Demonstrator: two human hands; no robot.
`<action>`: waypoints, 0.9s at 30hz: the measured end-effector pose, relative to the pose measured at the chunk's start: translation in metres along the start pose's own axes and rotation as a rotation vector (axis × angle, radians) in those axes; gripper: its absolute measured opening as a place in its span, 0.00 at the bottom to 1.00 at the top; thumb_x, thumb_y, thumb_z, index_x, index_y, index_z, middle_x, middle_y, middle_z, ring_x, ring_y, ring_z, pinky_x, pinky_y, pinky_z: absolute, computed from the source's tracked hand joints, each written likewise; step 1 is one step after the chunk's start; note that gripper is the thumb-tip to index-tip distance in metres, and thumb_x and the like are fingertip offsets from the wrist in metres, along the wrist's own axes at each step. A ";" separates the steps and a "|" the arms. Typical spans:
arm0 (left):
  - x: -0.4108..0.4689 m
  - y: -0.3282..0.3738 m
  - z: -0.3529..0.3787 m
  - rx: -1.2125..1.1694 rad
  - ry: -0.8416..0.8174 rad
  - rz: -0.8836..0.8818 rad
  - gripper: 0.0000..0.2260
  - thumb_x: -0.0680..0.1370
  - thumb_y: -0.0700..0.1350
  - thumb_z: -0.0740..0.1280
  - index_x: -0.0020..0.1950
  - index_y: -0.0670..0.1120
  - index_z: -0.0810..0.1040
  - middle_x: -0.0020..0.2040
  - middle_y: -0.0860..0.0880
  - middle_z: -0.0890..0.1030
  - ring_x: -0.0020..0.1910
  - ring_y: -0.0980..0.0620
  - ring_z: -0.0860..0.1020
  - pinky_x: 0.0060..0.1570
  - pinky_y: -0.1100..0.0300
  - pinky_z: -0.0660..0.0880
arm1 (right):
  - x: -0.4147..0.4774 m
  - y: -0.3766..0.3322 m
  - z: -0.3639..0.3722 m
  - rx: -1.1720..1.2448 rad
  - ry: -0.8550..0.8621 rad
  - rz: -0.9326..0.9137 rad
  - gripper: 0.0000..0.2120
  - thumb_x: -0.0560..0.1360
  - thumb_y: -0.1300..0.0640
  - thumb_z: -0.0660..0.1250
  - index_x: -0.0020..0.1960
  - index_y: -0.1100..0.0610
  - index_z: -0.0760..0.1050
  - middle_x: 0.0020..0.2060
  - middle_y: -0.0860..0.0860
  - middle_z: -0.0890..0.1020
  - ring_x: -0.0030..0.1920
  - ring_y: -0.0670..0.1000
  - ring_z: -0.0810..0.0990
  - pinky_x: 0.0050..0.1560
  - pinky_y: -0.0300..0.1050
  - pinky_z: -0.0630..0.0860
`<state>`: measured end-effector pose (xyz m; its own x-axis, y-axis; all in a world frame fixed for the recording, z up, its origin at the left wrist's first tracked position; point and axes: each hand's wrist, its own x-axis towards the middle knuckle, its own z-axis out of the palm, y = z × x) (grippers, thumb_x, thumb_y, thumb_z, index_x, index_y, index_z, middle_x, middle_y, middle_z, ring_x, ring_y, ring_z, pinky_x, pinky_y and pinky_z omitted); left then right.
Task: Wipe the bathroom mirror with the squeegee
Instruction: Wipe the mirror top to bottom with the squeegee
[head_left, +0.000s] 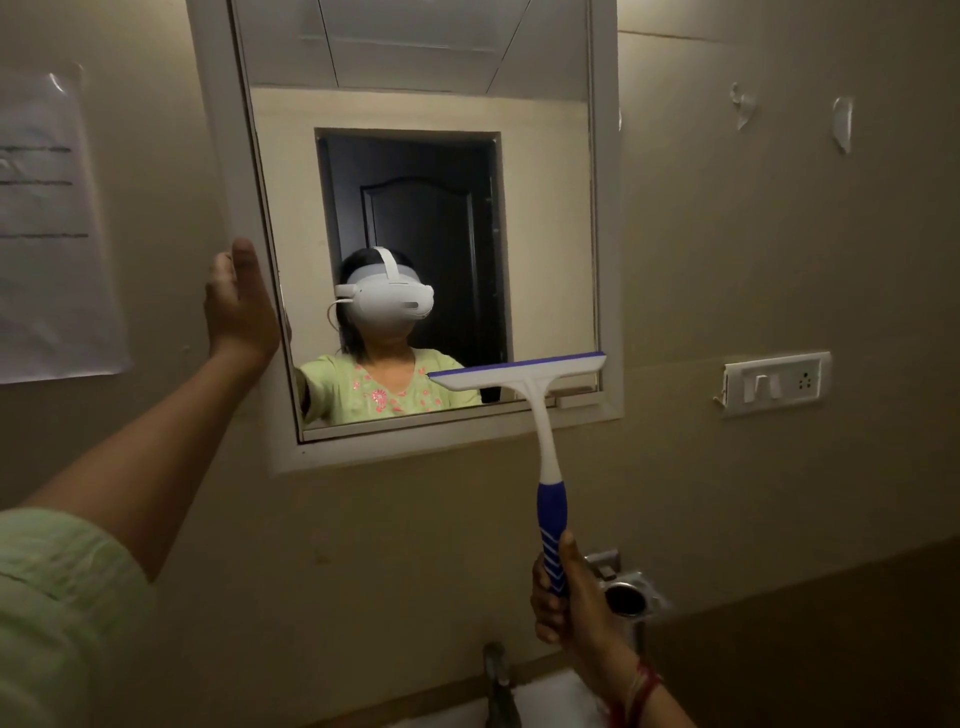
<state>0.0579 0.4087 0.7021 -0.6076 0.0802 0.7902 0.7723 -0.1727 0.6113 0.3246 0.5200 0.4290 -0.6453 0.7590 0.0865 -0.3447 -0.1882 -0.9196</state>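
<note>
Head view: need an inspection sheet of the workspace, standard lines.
surface: mirror, white frame, dim light.
job's things: squeegee, blade at the glass's lower right corner, handle pointing down.
clutter: paper sheet on the left wall; clear stick-on hooks upper right.
hands: left hand rests on the frame's left edge; right hand grips the squeegee's blue handle.
cables: thin white lead on the reflected headset.
surroundings: switch-and-socket plate, metal ring holder, tap.
</note>
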 end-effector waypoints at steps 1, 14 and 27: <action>0.000 -0.001 0.001 -0.001 0.003 0.001 0.14 0.81 0.53 0.48 0.35 0.55 0.61 0.35 0.58 0.65 0.36 0.56 0.67 0.36 0.61 0.59 | -0.001 0.003 0.000 0.000 0.012 0.000 0.24 0.69 0.34 0.55 0.29 0.54 0.68 0.21 0.49 0.65 0.21 0.46 0.63 0.22 0.37 0.61; 0.001 0.001 -0.001 -0.011 -0.001 -0.007 0.14 0.81 0.53 0.48 0.39 0.51 0.66 0.36 0.53 0.69 0.45 0.52 0.68 0.39 0.60 0.61 | -0.015 0.021 0.008 0.013 0.062 -0.002 0.25 0.68 0.34 0.55 0.27 0.54 0.69 0.20 0.50 0.65 0.20 0.47 0.62 0.22 0.36 0.61; 0.005 -0.007 0.001 -0.018 0.005 0.014 0.15 0.80 0.54 0.49 0.35 0.52 0.62 0.33 0.53 0.66 0.42 0.50 0.68 0.35 0.61 0.56 | -0.034 0.000 0.003 -0.025 0.047 0.084 0.27 0.70 0.35 0.51 0.26 0.56 0.66 0.19 0.50 0.64 0.17 0.47 0.61 0.20 0.34 0.59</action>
<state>0.0498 0.4112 0.7023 -0.5975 0.0723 0.7986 0.7776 -0.1909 0.5991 0.3448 0.4924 0.4274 -0.6380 0.7700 -0.0089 -0.2732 -0.2371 -0.9323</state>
